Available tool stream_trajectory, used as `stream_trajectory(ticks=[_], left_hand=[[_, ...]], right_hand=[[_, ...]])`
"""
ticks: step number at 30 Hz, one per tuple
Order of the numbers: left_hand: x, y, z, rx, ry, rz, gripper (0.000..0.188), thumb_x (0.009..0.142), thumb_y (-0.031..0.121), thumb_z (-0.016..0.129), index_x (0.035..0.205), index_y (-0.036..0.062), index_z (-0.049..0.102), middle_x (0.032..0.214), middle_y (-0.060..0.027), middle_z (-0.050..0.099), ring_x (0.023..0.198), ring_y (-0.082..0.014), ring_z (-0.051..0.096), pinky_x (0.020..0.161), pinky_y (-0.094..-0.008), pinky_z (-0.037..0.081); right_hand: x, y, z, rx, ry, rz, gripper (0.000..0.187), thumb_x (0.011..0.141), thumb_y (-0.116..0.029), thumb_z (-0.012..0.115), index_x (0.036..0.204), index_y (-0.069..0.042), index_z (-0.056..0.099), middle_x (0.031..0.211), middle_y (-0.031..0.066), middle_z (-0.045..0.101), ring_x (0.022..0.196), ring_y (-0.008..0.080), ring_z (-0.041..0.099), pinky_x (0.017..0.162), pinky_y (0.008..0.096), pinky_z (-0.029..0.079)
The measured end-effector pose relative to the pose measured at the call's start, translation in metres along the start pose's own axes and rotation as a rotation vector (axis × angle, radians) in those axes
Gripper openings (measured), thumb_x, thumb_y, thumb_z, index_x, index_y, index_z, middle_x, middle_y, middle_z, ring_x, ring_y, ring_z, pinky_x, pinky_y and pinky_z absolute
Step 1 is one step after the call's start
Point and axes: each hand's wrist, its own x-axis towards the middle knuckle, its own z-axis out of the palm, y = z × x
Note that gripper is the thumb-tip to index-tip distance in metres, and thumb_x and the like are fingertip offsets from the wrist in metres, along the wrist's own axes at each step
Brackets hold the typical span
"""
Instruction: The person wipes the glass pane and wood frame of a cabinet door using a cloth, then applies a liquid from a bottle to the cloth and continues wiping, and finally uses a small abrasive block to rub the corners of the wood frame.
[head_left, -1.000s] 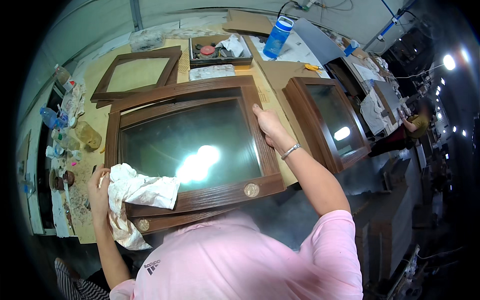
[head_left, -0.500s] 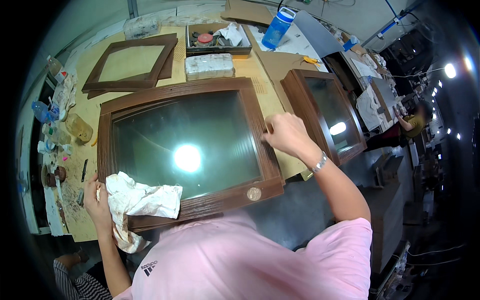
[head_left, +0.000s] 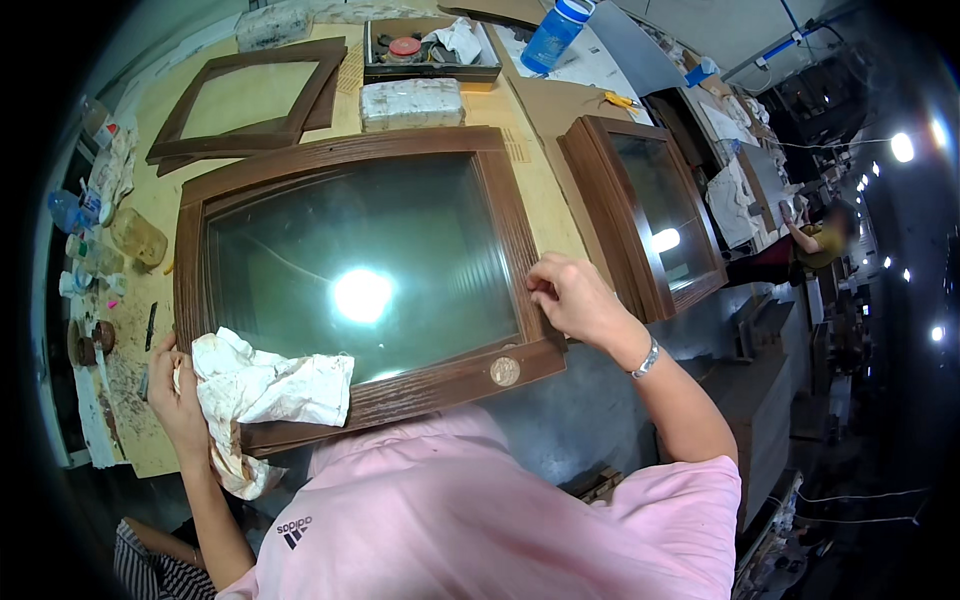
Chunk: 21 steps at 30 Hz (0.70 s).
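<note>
Between your hands, a brown wooden frame (head_left: pixel 515 255) with a glass pane (head_left: pixel 340 220) lies on the table (head_left: pixel 548 220), its near right corner jutting past the table's edge. Your hands are well apart. Your left hand (head_left: pixel 180 405) is at the frame's left side, against a stained white cloth (head_left: pixel 275 390) draped over the near left corner; whether it grips wood, cloth or both is unclear. Your right hand (head_left: pixel 582 303) bends over the right side, fingertips drawn inward; what they pinch, if anything, is hidden.

Weight on the overhanging corner could tip the frame. Cloth bunched under your left fingers could make them slip, and grit in it could scratch the glass. Swinging rightward could knock the second glazed frame (head_left: pixel 603 220) just beyond your right hand; swinging left could upset the jar of yellow liquid (head_left: pixel 138 240) beyond your left.
</note>
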Motion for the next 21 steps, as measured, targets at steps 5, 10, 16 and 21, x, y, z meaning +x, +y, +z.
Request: stream_trajectory(ticks=[5,10,16,21], left_hand=[[0.000,0.005,0.000,0.008,-0.007,0.025,0.014,0.096,0.005,0.052,0.092,-0.0075,0.056,0.126,-0.0222,0.060,0.116,-0.0273,0.057,0.101,-0.0362,0.040],[-0.001,0.000,0.000,-0.018,0.009,0.032,0.014,0.096,0.005,0.051,0.092,-0.0071,0.057,0.126,-0.0223,0.060,0.117,-0.0278,0.056,0.102,-0.0372,0.039],[-0.002,0.002,0.001,-0.026,0.011,0.035,0.014,0.096,0.005,0.051,0.092,-0.0069,0.057,0.126,-0.0227,0.060,0.118,-0.0280,0.056,0.103,-0.0376,0.039],[-0.002,0.008,0.003,-0.021,0.009,0.016,0.013,0.094,0.005,0.054,0.090,-0.0066,0.057,0.123,-0.0226,0.061,0.117,-0.0275,0.056,0.102,-0.0373,0.039]], right_hand=[[0.006,-0.004,-0.007,0.070,-0.075,0.066,0.014,0.075,0.004,0.072,0.085,0.006,0.064,0.082,0.0175,0.063,0.073,0.0304,0.066,0.068,0.0385,0.053],[0.011,-0.002,-0.004,-0.035,-0.017,0.001,0.015,0.074,0.002,0.073,0.084,0.007,0.063,0.082,0.0177,0.063,0.072,0.0308,0.066,0.068,0.0391,0.053],[0.010,-0.002,-0.005,-0.049,-0.031,0.029,0.015,0.074,0.002,0.074,0.084,0.004,0.064,0.082,0.0154,0.063,0.075,0.0301,0.066,0.067,0.0377,0.053],[0.003,-0.010,-0.001,-0.085,-0.006,0.104,0.021,0.076,-0.001,0.073,0.095,0.001,0.063,0.093,0.0146,0.063,0.084,0.0313,0.066,0.073,0.0387,0.053]])
